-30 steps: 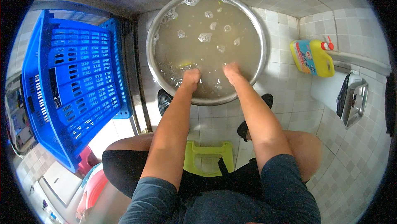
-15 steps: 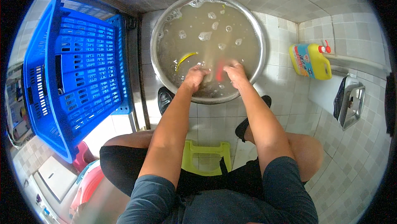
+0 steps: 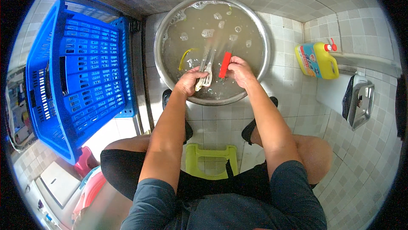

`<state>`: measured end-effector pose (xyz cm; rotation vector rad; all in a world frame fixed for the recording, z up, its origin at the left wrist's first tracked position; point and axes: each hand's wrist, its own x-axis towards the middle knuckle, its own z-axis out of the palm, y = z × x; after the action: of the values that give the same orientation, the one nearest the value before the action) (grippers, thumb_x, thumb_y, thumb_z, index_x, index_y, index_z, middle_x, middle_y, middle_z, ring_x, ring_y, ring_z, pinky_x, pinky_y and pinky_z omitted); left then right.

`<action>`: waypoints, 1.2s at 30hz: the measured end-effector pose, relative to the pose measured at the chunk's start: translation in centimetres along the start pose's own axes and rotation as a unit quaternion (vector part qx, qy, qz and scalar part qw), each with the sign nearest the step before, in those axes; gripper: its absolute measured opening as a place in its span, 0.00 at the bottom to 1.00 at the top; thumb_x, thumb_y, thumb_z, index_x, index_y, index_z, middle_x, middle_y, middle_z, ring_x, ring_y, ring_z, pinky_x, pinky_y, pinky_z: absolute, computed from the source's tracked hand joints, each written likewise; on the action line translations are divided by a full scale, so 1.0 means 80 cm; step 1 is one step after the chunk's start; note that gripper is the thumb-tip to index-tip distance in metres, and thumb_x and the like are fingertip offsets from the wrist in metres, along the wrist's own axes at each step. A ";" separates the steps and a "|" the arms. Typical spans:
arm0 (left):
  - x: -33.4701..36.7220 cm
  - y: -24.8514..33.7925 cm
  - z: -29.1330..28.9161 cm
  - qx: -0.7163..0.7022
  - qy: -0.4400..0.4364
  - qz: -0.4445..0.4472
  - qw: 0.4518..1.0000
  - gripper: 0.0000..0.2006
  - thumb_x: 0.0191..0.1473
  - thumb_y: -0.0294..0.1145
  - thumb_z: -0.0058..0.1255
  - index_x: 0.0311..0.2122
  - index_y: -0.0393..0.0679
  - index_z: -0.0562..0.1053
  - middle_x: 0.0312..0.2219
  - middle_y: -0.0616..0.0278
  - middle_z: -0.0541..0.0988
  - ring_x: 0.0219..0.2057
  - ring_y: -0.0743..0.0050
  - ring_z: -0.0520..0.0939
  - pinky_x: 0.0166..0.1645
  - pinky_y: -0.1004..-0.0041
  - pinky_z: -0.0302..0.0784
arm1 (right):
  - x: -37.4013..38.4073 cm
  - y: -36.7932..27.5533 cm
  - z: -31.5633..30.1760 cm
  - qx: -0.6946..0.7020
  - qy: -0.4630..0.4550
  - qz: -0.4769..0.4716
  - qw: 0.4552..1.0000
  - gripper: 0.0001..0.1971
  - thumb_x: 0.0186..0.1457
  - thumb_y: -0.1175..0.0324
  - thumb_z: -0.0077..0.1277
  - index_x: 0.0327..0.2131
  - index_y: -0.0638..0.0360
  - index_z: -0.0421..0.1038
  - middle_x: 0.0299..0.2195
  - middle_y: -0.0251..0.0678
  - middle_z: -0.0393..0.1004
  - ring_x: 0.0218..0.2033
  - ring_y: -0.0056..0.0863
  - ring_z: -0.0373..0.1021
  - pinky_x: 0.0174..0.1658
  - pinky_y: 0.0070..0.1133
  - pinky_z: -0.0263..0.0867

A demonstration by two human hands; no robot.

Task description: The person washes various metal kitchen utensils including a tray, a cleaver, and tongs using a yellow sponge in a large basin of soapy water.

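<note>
My left hand (image 3: 190, 81) is closed round a bundle of long metal utensils (image 3: 207, 69) with pale handles. Their far ends blur into the murky water, so I cannot tell their kind. Beside it, my right hand (image 3: 241, 72) grips a flat red handle (image 3: 225, 64) between thumb and fingers. A blurred shape extends from this handle under the surface. Both hands are over the near part of a large round metal basin (image 3: 159, 58) of cloudy grey-brown water with patches of foam. A curved yellow strip (image 3: 183, 58) floats left of the utensils.
A big blue plastic crate (image 3: 55, 81) stands at the left. At the right are a yellow detergent jug (image 3: 327, 65) with a red cap and a metal tray (image 3: 363, 104). A green plastic stool (image 3: 210, 147) is below me, and pink basins (image 3: 91, 189) stand lower left.
Both hands have risen, bringing the utensils and the red handle out of the murky water into clearer view. My left hand has shifted slightly left. The yellow strip has drifted a little.
</note>
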<state>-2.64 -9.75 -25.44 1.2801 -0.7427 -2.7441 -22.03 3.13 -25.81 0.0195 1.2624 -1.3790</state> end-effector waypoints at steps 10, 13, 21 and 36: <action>-0.005 0.006 -0.008 -0.012 -0.053 -0.001 0.999 0.13 0.51 0.19 0.55 0.44 0.39 0.75 0.34 0.60 0.83 0.32 0.70 0.85 0.41 0.70 0.83 | -0.011 -0.011 -0.018 -0.113 0.010 -0.001 0.994 0.10 0.48 0.84 0.46 0.34 0.59 0.69 0.32 0.32 0.73 0.35 0.26 0.73 0.37 0.25 0.72; -0.006 0.006 -0.012 -0.011 -0.054 0.001 0.998 0.13 0.50 0.18 0.56 0.43 0.39 0.76 0.32 0.61 0.83 0.31 0.71 0.85 0.42 0.70 0.83 | -0.013 -0.004 -0.016 -0.177 0.024 -0.029 0.983 0.09 0.48 0.83 0.48 0.33 0.59 0.70 0.32 0.32 0.73 0.34 0.24 0.71 0.38 0.21 0.68; -0.005 0.003 -0.008 -0.008 -0.053 -0.010 0.999 0.12 0.50 0.18 0.57 0.42 0.40 0.76 0.33 0.61 0.83 0.31 0.72 0.84 0.41 0.70 0.83 | -0.007 0.001 -0.027 -0.244 0.038 -0.062 0.967 0.07 0.49 0.82 0.47 0.32 0.59 0.70 0.31 0.30 0.73 0.32 0.21 0.68 0.37 0.18 0.63; 0.000 0.002 0.015 0.105 0.049 0.012 0.993 0.11 0.47 0.20 0.62 0.38 0.40 0.79 0.31 0.62 0.83 0.30 0.73 0.83 0.37 0.71 0.80 | 0.006 0.006 -0.018 -0.410 0.198 -0.087 0.886 0.07 0.52 0.75 0.49 0.36 0.61 0.73 0.32 0.42 0.75 0.34 0.35 0.73 0.40 0.29 0.69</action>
<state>-3.56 -9.40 -24.75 1.4189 -1.0539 -2.6199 -22.76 3.83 -27.00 -0.4246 2.1621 -0.9055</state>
